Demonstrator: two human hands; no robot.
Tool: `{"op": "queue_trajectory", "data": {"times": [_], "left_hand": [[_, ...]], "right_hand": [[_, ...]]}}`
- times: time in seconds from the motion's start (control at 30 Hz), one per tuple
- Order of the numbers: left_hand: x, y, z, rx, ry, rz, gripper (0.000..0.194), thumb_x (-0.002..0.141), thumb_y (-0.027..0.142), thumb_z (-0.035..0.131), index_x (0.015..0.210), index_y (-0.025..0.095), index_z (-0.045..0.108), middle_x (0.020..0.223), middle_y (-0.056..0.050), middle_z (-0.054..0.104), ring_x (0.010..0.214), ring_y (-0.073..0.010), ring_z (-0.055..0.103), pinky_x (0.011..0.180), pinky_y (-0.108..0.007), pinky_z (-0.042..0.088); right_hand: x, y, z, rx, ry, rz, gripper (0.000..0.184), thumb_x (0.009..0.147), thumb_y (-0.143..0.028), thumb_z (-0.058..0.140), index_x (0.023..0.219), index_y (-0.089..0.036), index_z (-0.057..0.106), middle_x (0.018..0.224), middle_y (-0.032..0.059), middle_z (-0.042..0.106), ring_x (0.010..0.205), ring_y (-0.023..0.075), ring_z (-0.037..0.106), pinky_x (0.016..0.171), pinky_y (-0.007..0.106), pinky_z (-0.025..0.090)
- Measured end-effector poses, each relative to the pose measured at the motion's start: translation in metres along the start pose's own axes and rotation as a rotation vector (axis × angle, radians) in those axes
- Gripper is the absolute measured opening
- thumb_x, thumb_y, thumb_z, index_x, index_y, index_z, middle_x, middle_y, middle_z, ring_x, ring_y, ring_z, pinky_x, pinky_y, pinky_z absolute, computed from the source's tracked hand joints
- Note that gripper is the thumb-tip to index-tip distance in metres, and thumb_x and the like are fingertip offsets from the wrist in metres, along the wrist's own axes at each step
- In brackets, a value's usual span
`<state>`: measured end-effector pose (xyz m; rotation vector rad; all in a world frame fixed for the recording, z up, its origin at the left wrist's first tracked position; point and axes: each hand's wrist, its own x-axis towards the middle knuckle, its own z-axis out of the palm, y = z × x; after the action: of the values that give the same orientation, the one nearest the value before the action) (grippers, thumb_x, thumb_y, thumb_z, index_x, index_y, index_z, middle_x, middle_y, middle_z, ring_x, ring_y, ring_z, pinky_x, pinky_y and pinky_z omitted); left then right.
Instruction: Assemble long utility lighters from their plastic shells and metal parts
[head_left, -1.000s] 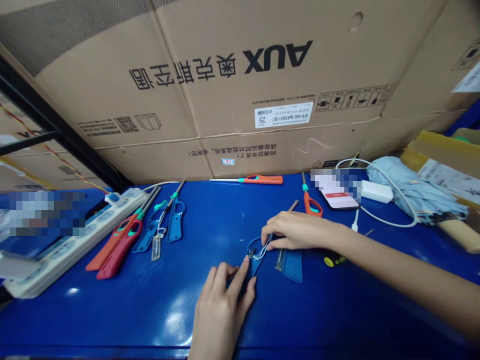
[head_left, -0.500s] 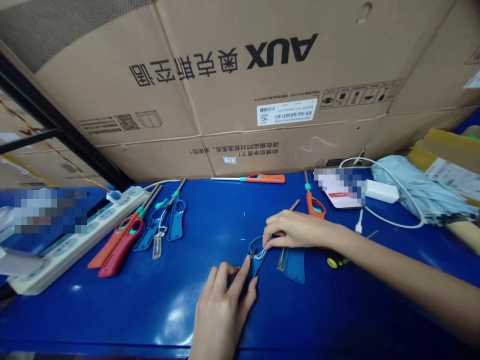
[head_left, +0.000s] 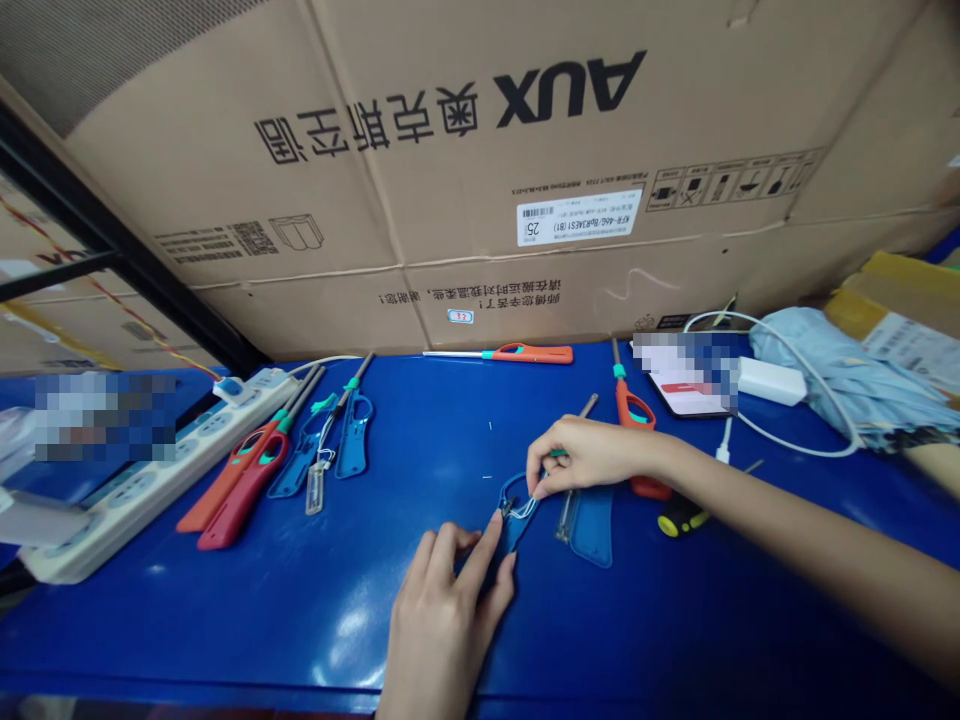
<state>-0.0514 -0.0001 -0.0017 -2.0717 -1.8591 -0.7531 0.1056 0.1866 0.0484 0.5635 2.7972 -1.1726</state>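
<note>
My left hand (head_left: 442, 620) lies at the near edge of the bench, its fingers pressing down on a blue plastic lighter handle shell (head_left: 511, 525). A thin wire loop (head_left: 523, 509) sits at the top of that shell, and my right hand (head_left: 592, 455) pinches it between thumb and fingers. A small green piece (head_left: 559, 453) shows between those fingers. Just right of the hands lies a second blue shell (head_left: 594, 527) with a metal tube (head_left: 566, 517) beside it. A long orange lighter (head_left: 636, 420) passes under my right wrist.
Red and orange lighters (head_left: 244, 490) and blue shells (head_left: 352, 437) lie left, beside a white power strip (head_left: 142, 480). Right are a phone (head_left: 686, 400), white charger (head_left: 772, 382), screwdriver (head_left: 681, 517) and folded light-blue cloth (head_left: 840, 375). Cardboard boxes (head_left: 480, 200) stand behind the blue bench (head_left: 390, 620).
My right hand has shifted slightly, showing more of the orange lighter beneath it and a green piece between its fingers. The whole view has turned a little. My left hand stays in place on the shell.
</note>
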Motion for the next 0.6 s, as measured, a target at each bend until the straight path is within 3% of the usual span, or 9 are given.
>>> {"op": "queue_trajectory", "data": {"times": [0.13, 0.3, 0.53, 0.6], "left_hand": [[0.001, 0.000, -0.001, 0.005, -0.014, -0.004, 0.030, 0.088, 0.027, 0.052, 0.116, 0.020, 0.062, 0.078, -0.004, 0.056, 0.071, -0.0154, 0.054, 0.064, -0.027, 0.046], [0.001, 0.000, 0.000, 0.008, -0.010, 0.006, 0.030, 0.087, 0.027, 0.054, 0.115, 0.020, 0.062, 0.077, -0.004, 0.055, 0.071, -0.0157, 0.054, 0.062, -0.027, 0.046], [0.002, 0.000, -0.001, 0.007, -0.015, -0.003, 0.029, 0.087, 0.026, 0.053, 0.114, 0.021, 0.063, 0.078, -0.004, 0.056, 0.071, -0.0161, 0.054, 0.063, -0.027, 0.045], [0.001, 0.001, 0.000, 0.004, -0.017, 0.001, 0.029, 0.087, 0.026, 0.054, 0.114, 0.021, 0.063, 0.078, -0.004, 0.055, 0.071, -0.0163, 0.054, 0.063, -0.027, 0.046]], "right_hand": [[0.004, -0.003, -0.006, -0.039, -0.082, -0.004, 0.020, 0.080, -0.032, 0.062, 0.088, -0.018, 0.072, 0.054, -0.0051, 0.052, 0.049, 0.0085, 0.049, 0.056, 0.021, 0.035], [0.010, -0.015, -0.007, -0.086, -0.149, 0.008, 0.034, 0.082, -0.047, 0.057, 0.091, -0.018, 0.072, 0.063, -0.0018, 0.058, 0.058, 0.0108, 0.050, 0.058, 0.022, 0.035], [0.012, -0.027, -0.005, -0.188, -0.197, 0.110, 0.035, 0.066, -0.049, 0.072, 0.088, -0.021, 0.069, 0.068, -0.0011, 0.056, 0.077, 0.0173, 0.051, 0.056, 0.021, 0.034], [0.011, -0.025, -0.005, -0.186, -0.182, 0.106, 0.030, 0.069, -0.045, 0.071, 0.087, -0.021, 0.069, 0.068, -0.0013, 0.056, 0.077, 0.0168, 0.051, 0.057, 0.021, 0.034]]}}
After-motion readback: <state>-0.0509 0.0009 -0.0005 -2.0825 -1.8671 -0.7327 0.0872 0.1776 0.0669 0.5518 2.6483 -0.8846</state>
